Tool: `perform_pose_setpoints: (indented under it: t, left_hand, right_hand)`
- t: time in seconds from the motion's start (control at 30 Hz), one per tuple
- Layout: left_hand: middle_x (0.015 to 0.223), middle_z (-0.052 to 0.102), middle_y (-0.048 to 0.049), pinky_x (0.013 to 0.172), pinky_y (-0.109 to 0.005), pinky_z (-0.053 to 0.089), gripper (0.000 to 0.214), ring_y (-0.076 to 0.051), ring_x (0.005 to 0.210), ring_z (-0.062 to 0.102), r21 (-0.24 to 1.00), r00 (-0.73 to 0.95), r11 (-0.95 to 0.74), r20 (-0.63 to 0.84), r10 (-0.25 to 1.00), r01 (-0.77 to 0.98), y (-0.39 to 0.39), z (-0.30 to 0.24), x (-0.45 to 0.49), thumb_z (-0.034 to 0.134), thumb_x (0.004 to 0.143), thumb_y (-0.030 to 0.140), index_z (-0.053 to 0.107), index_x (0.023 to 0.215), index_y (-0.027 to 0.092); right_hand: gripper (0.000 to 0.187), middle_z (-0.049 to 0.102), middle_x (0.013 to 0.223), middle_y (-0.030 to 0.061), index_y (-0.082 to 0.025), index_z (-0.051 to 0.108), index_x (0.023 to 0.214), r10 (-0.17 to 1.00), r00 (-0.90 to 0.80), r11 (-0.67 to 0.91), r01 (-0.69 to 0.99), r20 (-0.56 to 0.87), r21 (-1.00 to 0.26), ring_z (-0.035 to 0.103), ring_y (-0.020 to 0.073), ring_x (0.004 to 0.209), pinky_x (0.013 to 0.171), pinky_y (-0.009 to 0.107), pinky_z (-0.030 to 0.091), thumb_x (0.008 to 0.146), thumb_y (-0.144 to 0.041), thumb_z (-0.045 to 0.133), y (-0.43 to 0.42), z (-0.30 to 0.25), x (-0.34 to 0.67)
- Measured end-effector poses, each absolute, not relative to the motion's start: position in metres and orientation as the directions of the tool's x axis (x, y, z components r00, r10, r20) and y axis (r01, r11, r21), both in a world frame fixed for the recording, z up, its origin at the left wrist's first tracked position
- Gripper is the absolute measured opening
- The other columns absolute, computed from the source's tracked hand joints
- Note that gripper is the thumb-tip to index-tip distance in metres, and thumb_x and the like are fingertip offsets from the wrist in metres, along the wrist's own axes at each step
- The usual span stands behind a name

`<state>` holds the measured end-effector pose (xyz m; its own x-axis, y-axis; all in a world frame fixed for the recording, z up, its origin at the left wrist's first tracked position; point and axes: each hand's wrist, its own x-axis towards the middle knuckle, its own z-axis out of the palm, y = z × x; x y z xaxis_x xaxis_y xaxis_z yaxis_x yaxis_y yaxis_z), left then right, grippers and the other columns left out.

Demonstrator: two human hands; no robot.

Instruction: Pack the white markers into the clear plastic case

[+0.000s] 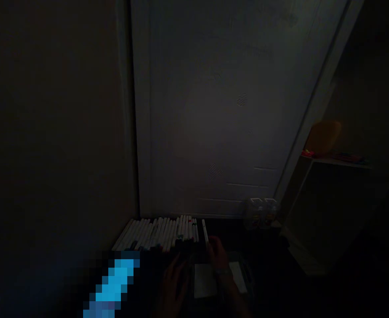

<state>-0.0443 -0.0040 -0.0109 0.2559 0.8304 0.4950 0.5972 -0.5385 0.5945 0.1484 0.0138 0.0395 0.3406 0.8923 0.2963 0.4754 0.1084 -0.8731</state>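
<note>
In the dim head view, your right hand (217, 252) grasps a white pen (204, 230) near the far edge of the dark surface (229, 229), just beside the right end of a row of pens (158, 234). Your left hand (173, 282), its fingers spread and grip released, is beside a box (250, 270) holding white paper (205, 280).

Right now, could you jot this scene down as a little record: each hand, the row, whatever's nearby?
Right hand: holds a slim white stick, pen-like
Left hand: fingers extended; nothing visibly held
Row: many white sticks, side by side, picture-left of the held one
Below right forearm: pale flat surface, too dark to identify
Picture-right: two clear containers
Lighting: very dim
</note>
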Motion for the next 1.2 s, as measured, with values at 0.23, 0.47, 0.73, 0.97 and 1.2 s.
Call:
perform_pose_setpoints:
  t: [0.23, 0.47, 0.73, 0.97, 1.2]
  left_hand:
    - [0.141, 0.033, -0.0020, 0.109, -0.047, 0.021, 0.033, -0.022, 0.132, 0.026, 0.747, 0.099, -0.523, 0.534, 0.840, 0.410, -0.001, 0.026, -0.038, 0.040, 0.086, 0.032, 0.051, 0.118, 0.027]
    - [0.118, 0.058, -0.0094, 0.090, -0.035, 0.046, 0.048, -0.022, 0.108, 0.056, 0.965, 0.152, -0.263, 0.258, 0.954, 0.008, 0.011, 0.053, -0.006, 0.044, 0.082, 0.045, 0.046, 0.121, 0.018]
    - [0.100, 0.067, -0.0082, 0.083, -0.033, 0.048, 0.062, -0.019, 0.091, 0.063, 0.968, 0.249, -0.210, 0.239, 0.939, -0.135, 0.014, 0.060, -0.007, 0.050, 0.078, 0.050, 0.037, 0.129, 0.017]
    - [0.104, 0.067, -0.0102, 0.071, -0.028, 0.050, 0.061, -0.016, 0.078, 0.064, 0.968, 0.262, -0.128, 0.184, 0.947, -0.217, 0.010, 0.070, -0.003, 0.052, 0.077, 0.049, 0.038, 0.128, 0.018]
    - [0.105, 0.066, -0.0121, 0.066, -0.031, 0.052, 0.057, -0.018, 0.074, 0.066, 0.980, 0.267, -0.163, 0.188, 0.945, -0.114, 0.021, 0.078, 0.009, 0.046, 0.079, 0.051, 0.042, 0.126, 0.017]
  right_hand:
    - [0.036, 0.064, 0.084, 0.0018, -0.023, 0.055, 0.109, 0.903, 0.261, 0.253, 0.316, 0.340, -0.914, 0.061, 0.0159, 0.075, 0.066, 0.024, 0.048, 0.087, -0.048, 0.040, -0.068, 0.033, 0.118]
    - [0.033, 0.062, 0.103, 0.0042, -0.026, 0.054, 0.114, 0.876, 0.236, 0.288, 0.445, 0.421, -0.848, 0.059, 0.0182, 0.092, 0.079, 0.027, 0.046, 0.091, -0.042, 0.036, -0.075, 0.038, 0.103]
    - [0.039, 0.062, 0.102, 0.0051, -0.028, 0.044, 0.127, 0.854, 0.146, 0.327, 0.596, 0.499, -0.733, 0.060, 0.0202, 0.087, 0.078, 0.033, 0.047, 0.091, -0.039, 0.034, -0.077, 0.028, 0.104]
    - [0.042, 0.063, 0.099, 0.0047, -0.025, 0.046, 0.124, 0.848, 0.206, 0.325, 0.525, 0.488, -0.786, 0.062, 0.0192, 0.084, 0.072, 0.030, 0.050, 0.088, -0.045, 0.040, -0.084, 0.032, 0.095]
    - [0.030, 0.063, 0.107, 0.0051, -0.026, 0.057, 0.111, 0.805, 0.214, 0.373, 0.542, 0.553, -0.753, 0.060, 0.0196, 0.097, 0.083, 0.032, 0.049, 0.090, -0.038, 0.040, -0.083, 0.029, 0.100]
